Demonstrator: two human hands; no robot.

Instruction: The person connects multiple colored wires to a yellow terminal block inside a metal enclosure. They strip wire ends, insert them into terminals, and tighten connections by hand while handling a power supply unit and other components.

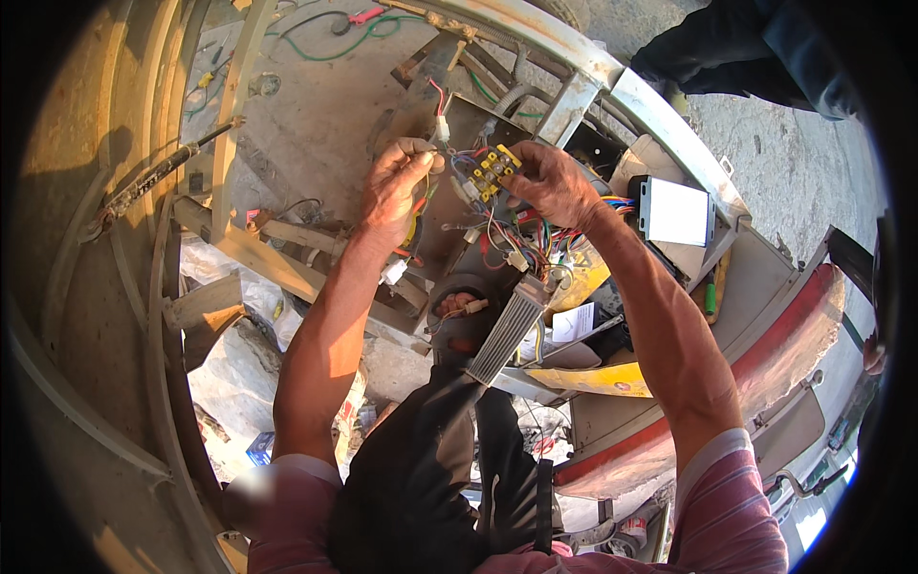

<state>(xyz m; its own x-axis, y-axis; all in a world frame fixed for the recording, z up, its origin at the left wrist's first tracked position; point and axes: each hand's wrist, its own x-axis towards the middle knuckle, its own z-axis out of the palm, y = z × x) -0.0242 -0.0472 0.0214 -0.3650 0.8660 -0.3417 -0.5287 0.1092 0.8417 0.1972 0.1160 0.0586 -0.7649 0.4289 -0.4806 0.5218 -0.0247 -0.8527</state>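
My right hand [562, 187] grips a yellow terminal block [494, 172] with metal screws by its right end. Just left of it, my left hand [394, 196] is closed in a pinch on a thin wire [426, 184], whose end is hidden by the fingers. Above those fingertips stands a white plug connector [442, 128] with a red wire. A bundle of coloured wires [535, 239] spreads below the block, with several white connectors among them. Beneath my left wrist another white connector [393, 272] hangs on a red lead.
A finned metal box [510, 330] sits below the wires, and a silver box [675, 212] to the right. A curved metal frame [669, 124] runs along the far right. A green-handled tool [710, 298] lies near it. Another person's leg [717, 48] is at upper right. Metal beams [234, 124] rise at left.
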